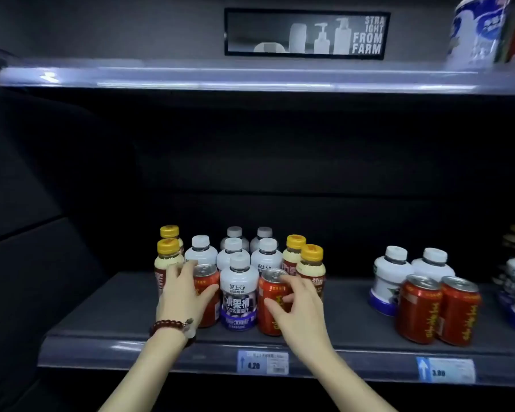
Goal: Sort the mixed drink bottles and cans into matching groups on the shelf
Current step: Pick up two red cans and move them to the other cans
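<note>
Your left hand (185, 295) wraps one red can (205, 295), your right hand (298, 307) the other red can (272, 304); both stand upright at the near edge, flanking a white bottle (239, 295); matching cans (437, 310) stand well right, nearer your right hand; tags read 4.20 and 3.80; a sign says "STRAIGHT FROM FARM".

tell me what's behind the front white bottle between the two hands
Behind the front white bottle stand more white-capped bottles in rows running back. Only their caps and shoulders show; their labels are covered, so whether they match is unclear.
</note>
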